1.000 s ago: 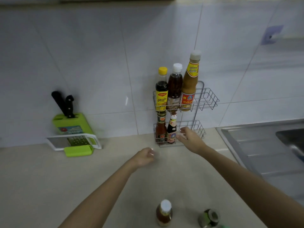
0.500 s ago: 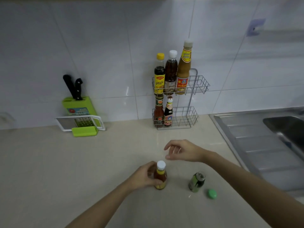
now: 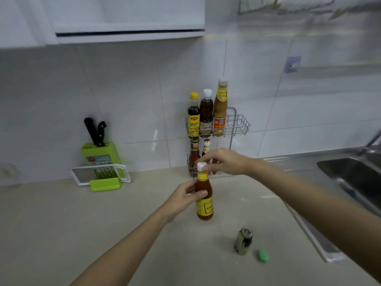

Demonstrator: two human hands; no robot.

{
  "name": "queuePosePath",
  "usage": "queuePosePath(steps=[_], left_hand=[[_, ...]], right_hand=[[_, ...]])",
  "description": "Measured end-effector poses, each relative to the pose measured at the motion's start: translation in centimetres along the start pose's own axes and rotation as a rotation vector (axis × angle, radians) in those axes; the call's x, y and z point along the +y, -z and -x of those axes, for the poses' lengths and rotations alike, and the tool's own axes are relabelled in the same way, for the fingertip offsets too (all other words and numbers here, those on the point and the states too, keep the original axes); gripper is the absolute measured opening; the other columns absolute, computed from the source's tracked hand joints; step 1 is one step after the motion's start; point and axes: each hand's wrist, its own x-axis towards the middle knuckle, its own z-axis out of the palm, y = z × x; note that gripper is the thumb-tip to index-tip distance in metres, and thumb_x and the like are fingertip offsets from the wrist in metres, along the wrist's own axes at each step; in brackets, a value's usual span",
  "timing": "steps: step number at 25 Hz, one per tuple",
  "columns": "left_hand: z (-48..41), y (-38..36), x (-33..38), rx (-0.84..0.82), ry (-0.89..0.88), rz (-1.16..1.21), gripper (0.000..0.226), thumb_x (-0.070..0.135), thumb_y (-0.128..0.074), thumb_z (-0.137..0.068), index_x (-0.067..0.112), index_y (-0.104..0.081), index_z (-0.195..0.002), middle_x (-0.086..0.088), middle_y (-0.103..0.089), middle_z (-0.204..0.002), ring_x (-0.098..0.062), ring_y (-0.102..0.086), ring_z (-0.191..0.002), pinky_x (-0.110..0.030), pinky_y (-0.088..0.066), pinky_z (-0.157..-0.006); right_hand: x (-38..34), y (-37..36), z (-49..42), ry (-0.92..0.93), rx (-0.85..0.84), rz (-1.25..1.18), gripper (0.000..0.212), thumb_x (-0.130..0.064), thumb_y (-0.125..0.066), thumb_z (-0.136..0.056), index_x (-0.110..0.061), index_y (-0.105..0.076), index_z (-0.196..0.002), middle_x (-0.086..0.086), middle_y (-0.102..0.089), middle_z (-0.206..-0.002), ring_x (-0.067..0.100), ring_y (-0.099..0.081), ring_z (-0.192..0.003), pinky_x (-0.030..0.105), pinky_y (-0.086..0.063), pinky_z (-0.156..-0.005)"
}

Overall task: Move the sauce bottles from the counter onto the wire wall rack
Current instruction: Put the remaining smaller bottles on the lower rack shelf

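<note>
A sauce bottle [image 3: 204, 205] with a yellow label and white cap is held above the counter, in front of the wire wall rack [image 3: 239, 124]. My left hand [image 3: 185, 196] grips its body below the neck. My right hand [image 3: 222, 162] pinches the white cap from the right. The rack's upper shelf holds three tall bottles [image 3: 206, 114]; its lower shelf holds two small ones [image 3: 194, 153], partly hidden by my right hand. A small green jar [image 3: 243, 241] without a lid stands on the counter near me, its green lid [image 3: 263, 255] beside it.
A green knife block [image 3: 99, 153] with two black-handled knives and a grater [image 3: 101, 174] stand at the back left. A steel sink [image 3: 350, 174] lies on the right. A cabinet hangs overhead at the upper left.
My left hand has lifted the bottle off the counter and carried it toward the rack. My right hand has come onto its cap. The view has tilted up.
</note>
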Motion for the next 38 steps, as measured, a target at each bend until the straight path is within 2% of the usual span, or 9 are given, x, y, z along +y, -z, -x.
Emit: queuePosePath(steps=[2, 6, 10, 18, 22, 25, 30, 34, 38], left_hand=[[-1.1, 0.7, 2.3, -0.02, -0.032, 0.002, 0.045, 0.024, -0.067, -0.088, 0.017, -0.058, -0.131, 0.001, -0.067, -0.127, -0.013, -0.061, -0.119, -0.031, -0.05, -0.101], [-2.5, 1.2, 6.1, -0.028, -0.1, 0.014, 0.039, 0.021, -0.061, -0.092, 0.01, -0.057, -0.129, -0.006, -0.067, -0.125, -0.013, -0.064, -0.114, -0.025, -0.054, -0.092], [-3.2, 0.6, 7.8, 0.035, -0.119, 0.082, 0.039, 0.028, -0.061, -0.092, 0.014, -0.058, -0.128, -0.005, -0.069, -0.123, -0.014, -0.066, -0.111, -0.023, -0.055, -0.086], [-3.6, 1.5, 8.9, 0.028, 0.0, 0.402, 0.032, 0.032, -0.054, -0.094, 0.023, -0.061, -0.124, -0.002, -0.073, -0.113, -0.016, -0.071, -0.096, -0.038, -0.052, -0.089], [-4.2, 1.6, 9.0, 0.067, -0.008, 0.3, 0.036, 0.036, -0.056, -0.093, 0.022, -0.061, -0.126, -0.001, -0.072, -0.112, -0.011, -0.07, -0.094, -0.031, -0.054, -0.087], [-4.7, 1.1, 8.5, 0.13, -0.02, 0.24, 0.041, 0.038, -0.058, -0.092, 0.02, -0.059, -0.128, -0.001, -0.073, -0.112, -0.009, -0.071, -0.093, -0.026, -0.057, -0.082], [-4.8, 2.5, 8.2, -0.004, 0.083, 0.375, 0.038, 0.039, -0.052, -0.095, 0.021, -0.061, -0.126, -0.009, -0.069, -0.122, -0.02, -0.067, -0.109, -0.035, -0.054, -0.09], [-5.4, 2.6, 7.9, -0.045, 0.123, 0.41, 0.033, 0.038, -0.05, -0.095, 0.022, -0.063, -0.121, -0.006, -0.072, -0.116, -0.021, -0.068, -0.108, -0.036, -0.054, -0.09], [-6.0, 1.5, 6.9, 0.026, 0.055, 0.208, 0.038, 0.038, -0.054, -0.094, 0.017, -0.061, -0.124, -0.005, -0.071, -0.117, -0.019, -0.068, -0.105, -0.03, -0.054, -0.089]], right_hand=[[-1.2, 3.3, -0.7, 0.011, -0.001, 0.081, 0.03, -0.031, -0.06, -0.092, -0.009, -0.064, -0.112, 0.005, -0.067, -0.099, 0.013, -0.061, -0.083, 0.031, -0.052, -0.075], [-2.8, 6.2, -1.9, -0.062, 0.06, 0.021, 0.031, -0.033, -0.055, -0.094, -0.004, -0.057, -0.103, 0.01, -0.067, -0.09, 0.013, -0.062, -0.073, 0.019, -0.051, -0.06], [-3.5, 6.1, -3.7, -0.192, 0.249, 0.092, 0.037, -0.041, -0.055, -0.092, -0.004, -0.053, -0.097, 0.012, -0.068, -0.091, 0.024, -0.066, -0.078, 0.033, -0.052, -0.063], [-3.0, 7.7, -2.6, -0.124, 0.113, -0.556, 0.034, -0.025, -0.048, -0.099, -0.01, -0.054, -0.129, 0.001, -0.069, -0.107, 0.011, -0.067, -0.095, 0.028, -0.059, -0.08], [-2.0, 6.6, -3.7, -0.224, 0.292, -0.512, 0.03, -0.025, -0.054, -0.096, -0.003, -0.059, -0.116, 0.017, -0.069, -0.105, 0.026, -0.069, -0.098, 0.041, -0.06, -0.083], [-1.9, 5.5, -4.8, -0.303, 0.419, -0.447, 0.03, -0.026, -0.061, -0.092, -0.002, -0.06, -0.109, 0.019, -0.07, -0.104, 0.028, -0.071, -0.095, 0.039, -0.061, -0.077], [-1.3, 7.4, -3.9, -0.245, 0.165, -0.487, 0.035, -0.029, -0.055, -0.095, -0.004, -0.059, -0.119, 0.014, -0.071, -0.103, 0.025, -0.072, -0.092, 0.033, -0.061, -0.077], [-1.2, 7.4, -4.4, -0.294, 0.227, -0.422, 0.031, -0.026, -0.054, -0.095, 0.0, -0.06, -0.111, 0.012, -0.069, -0.094, 0.025, -0.071, -0.087, 0.03, -0.062, -0.072], [-0.8, 5.9, -5.0, -0.422, 0.312, -0.285, 0.024, -0.027, -0.06, -0.092, -0.003, -0.062, -0.087, 0.017, -0.071, -0.091, 0.028, -0.073, -0.079, 0.033, -0.062, -0.067]])
